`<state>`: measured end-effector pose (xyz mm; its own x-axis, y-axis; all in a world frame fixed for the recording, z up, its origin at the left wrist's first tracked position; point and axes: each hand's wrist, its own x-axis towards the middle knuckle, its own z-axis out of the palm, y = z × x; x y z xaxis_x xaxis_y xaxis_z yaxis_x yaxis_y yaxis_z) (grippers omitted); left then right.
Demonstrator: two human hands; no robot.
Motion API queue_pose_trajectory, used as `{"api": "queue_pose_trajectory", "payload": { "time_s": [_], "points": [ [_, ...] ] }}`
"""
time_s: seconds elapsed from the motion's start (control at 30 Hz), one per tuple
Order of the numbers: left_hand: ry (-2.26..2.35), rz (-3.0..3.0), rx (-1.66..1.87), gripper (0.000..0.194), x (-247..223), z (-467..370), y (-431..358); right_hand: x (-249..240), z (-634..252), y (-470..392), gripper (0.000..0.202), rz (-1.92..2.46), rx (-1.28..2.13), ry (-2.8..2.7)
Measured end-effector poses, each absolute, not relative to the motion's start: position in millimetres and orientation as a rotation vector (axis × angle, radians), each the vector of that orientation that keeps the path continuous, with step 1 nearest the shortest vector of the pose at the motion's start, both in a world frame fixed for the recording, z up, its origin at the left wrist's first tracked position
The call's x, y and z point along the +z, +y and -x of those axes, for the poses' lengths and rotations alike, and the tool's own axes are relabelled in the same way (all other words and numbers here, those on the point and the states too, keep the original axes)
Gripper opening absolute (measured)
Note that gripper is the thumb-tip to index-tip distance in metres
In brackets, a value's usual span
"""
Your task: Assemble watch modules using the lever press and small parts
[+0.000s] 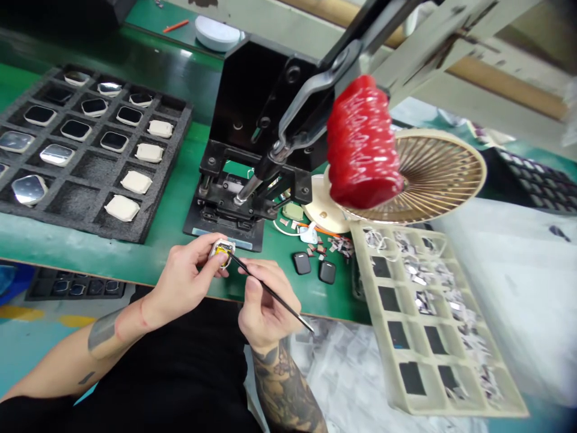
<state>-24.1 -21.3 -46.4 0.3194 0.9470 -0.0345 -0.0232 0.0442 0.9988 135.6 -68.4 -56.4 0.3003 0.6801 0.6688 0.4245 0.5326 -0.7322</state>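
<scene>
Between the thumb and fingers of my left hand [187, 270] is a small light-coloured watch case [224, 245], its open side showing yellow and dark parts inside. A thin black stick tool, which looks like tweezers [279, 299], is gripped in my right hand [268, 304]. Its tip reaches into the open watch case; what it touches there is too small to make out. Both hands are near the table's front edge, just in front of a black hand press [265, 120] with a red-wrapped handle [364, 144].
On the left lies a dark foam tray [97, 162] of watch cases. A small fan [433, 174] stands behind the press. To the right, a compartment box [451, 403] contains small parts. Two black square pieces [327, 272] and loose bits lie on the green table [333, 300].
</scene>
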Motion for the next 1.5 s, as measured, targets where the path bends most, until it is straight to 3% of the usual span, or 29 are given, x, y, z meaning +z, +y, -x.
{"api": "queue_pose_trajectory", "payload": {
  "time_s": [0.23, 0.47, 0.8, 1.33, 1.5],
  "points": [
    [0.945, -1.284, 1.019, 0.029, -42, 23, -22, -54, -137, -69, 0.029, 1.078, 0.329, -1.315],
    [0.931, -1.292, 0.991, 0.037, -42, 26, -19, -53, -146, -68, 0.014, 1.013, 0.73, -1.166],
    [0.906, -1.256, 0.982, 0.039, -45, 27, -21, -60, -140, -70, 0.02, 1.098, 0.417, -1.257],
    [0.881, -1.28, 1.017, 0.037, -44, 28, -20, -56, -142, -69, 0.026, 1.075, 0.492, -1.252],
    [0.866, -1.287, 1.01, 0.039, -46, 28, -22, -57, -147, -66, 0.018, 1.078, 0.764, -1.097]
  ]
}}
